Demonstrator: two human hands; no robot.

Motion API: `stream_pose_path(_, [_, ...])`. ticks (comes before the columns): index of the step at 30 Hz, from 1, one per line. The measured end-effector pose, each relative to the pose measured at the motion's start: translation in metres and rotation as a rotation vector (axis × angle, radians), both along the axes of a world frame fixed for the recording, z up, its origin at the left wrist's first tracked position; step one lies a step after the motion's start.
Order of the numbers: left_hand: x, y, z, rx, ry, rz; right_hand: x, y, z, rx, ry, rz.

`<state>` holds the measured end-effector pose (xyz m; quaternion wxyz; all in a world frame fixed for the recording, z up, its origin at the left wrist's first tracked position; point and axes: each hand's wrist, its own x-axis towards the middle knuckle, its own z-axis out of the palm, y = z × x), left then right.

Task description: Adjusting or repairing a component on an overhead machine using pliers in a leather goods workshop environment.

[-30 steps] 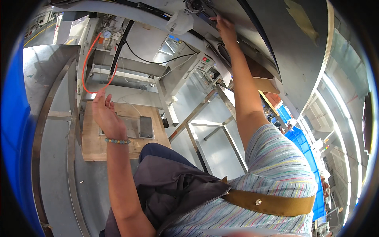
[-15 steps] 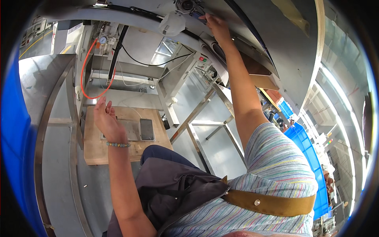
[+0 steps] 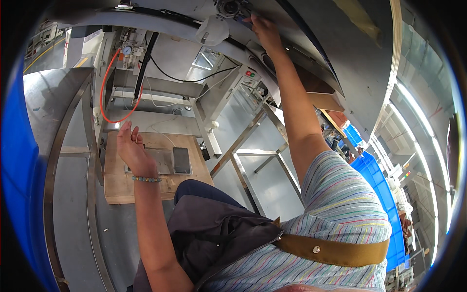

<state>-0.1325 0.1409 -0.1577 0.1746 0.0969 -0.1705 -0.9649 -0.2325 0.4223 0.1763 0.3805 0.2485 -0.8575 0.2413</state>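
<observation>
"Two hands can be seen; how is the left hand posed?"

"It is half curled, raised near the low loop of an orange hose; whether something thin is pinched cannot be told."

"And the right hand?"

"It is raised to just beside a round machine part, at the top of the view, near a white cover. Its grip cannot be told."

"And below?"

"A dark pad is laid on a wooden board."

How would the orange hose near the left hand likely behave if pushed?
The orange hose would probably flex springily, since it holds a smooth loop. It looks light, being thin. Pushed, it may swing, as its lower curve appears to hang unsupported.
</observation>
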Motion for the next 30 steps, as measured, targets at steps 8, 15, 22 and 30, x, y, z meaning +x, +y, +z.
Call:
stream_pose_path(8, [-0.001,-0.001,-0.001,0.012,-0.025,-0.006,-0.001,-0.006,0.001,-0.060,-0.096,-0.038])
stream_pose_path(15, [0.000,0.002,0.002,0.023,-0.036,-0.010,0.002,-0.007,0.004,-0.119,-0.182,0.059])
stream_pose_path(22, [-0.001,0.007,-0.002,0.008,-0.024,-0.019,-0.001,-0.004,0.006,-0.157,-0.205,0.083])
stream_pose_path(30, [-0.001,0.005,-0.003,0.011,-0.035,-0.017,0.004,-0.016,0.000,-0.153,-0.096,-0.001])
